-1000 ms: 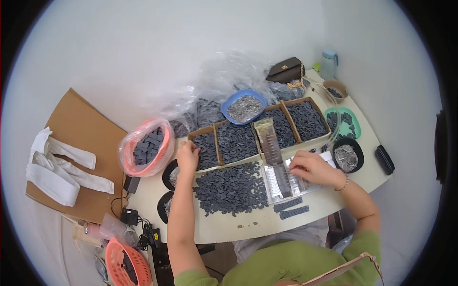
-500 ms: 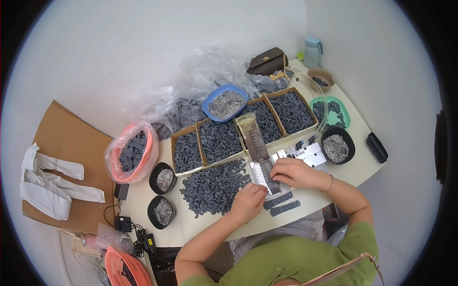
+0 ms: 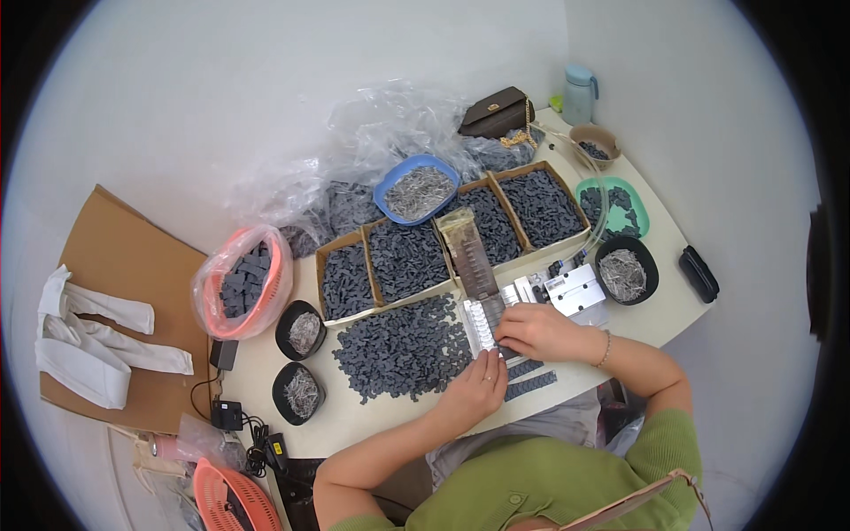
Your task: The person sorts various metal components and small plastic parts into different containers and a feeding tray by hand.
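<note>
My left hand (image 3: 476, 388) rests at the near end of a metal fixture (image 3: 479, 320) with a row of small white-silver slots. Its fingers are pressed together at the fixture's edge, and what they grip, if anything, is hidden. Over the fixture's right side, my right hand (image 3: 544, 333) has its fingers bent and closed, their tips low against it; anything between them is too small to make out. Just below the hands lie dark grey linked strips (image 3: 531, 385), partly covered by my left hand. A loose pile of small dark grey plastic pieces (image 3: 398, 350) spreads left of the fixture.
Behind the pile stands a divided cardboard tray (image 3: 387, 308) of grey pieces, with a blue basin (image 3: 382, 196) of metal pins on it. Black bowls (image 3: 285, 403) of pins flank the work. A pneumatic block (image 3: 574, 288) with hoses, a green tray (image 3: 643, 211) and a black case (image 3: 699, 274) are right.
My left hand has shifted right and slightly down along the fixture's near end, covering more of the strips. My right hand has moved slightly left and down.
</note>
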Tool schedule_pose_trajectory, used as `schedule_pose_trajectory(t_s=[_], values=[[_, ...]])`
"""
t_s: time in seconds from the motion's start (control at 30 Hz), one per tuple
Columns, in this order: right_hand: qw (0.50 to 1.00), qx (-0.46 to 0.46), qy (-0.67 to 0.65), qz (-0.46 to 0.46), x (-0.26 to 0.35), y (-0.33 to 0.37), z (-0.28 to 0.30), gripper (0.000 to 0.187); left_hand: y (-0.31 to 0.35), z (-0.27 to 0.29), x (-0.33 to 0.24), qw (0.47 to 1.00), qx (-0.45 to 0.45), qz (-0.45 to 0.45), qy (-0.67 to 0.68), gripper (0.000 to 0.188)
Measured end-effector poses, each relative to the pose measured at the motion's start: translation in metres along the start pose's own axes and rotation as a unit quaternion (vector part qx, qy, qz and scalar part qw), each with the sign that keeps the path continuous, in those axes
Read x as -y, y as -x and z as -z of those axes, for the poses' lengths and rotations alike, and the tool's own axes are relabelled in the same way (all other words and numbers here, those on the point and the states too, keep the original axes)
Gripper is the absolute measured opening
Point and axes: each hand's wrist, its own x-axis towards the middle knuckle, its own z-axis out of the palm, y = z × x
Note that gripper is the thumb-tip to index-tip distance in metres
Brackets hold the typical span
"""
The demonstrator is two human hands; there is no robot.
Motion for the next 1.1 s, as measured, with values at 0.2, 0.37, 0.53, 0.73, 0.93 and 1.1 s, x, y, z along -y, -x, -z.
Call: schedule_pose_trajectory(t_s=[0.2, 0.37, 0.53, 0.73, 0.93, 1.1], values=[[0.981, -0.006, 0.162, 0.103, 0.014, 0.004, -0.015, 0.021, 0.003, 0.02, 0.021, 0.964, 0.037, 0.099, 0.243, 0.025], [0.945, -0.008, 0.282, 0.167, 0.03, 0.01, -0.016, 0.024, -0.002, 0.019, 0.108, 0.954, -0.064, 0.207, 0.206, 0.011], [0.921, 0.04, 0.351, 0.162, 0.039, 0.012, -0.021, 0.018, -0.008, 0.003, 0.164, 0.944, -0.009, 0.316, 0.091, 0.008], [0.991, 0.096, 0.089, 0.003, 0.004, -0.011, 0.002, 0.013, -0.016, -0.007, 0.172, 0.946, 0.089, 0.29, 0.118, 0.009], [0.947, -0.067, 0.309, -0.047, -0.073, -0.063, 0.053, 0.01, -0.03, 0.005, 0.154, 0.944, -0.066, 0.302, 0.119, 0.006], [0.935, 0.021, 0.351, -0.038, -0.081, -0.08, 0.038, 0.006, -0.021, -0.001, 0.078, 0.95, -0.07, 0.183, 0.245, 0.007]])
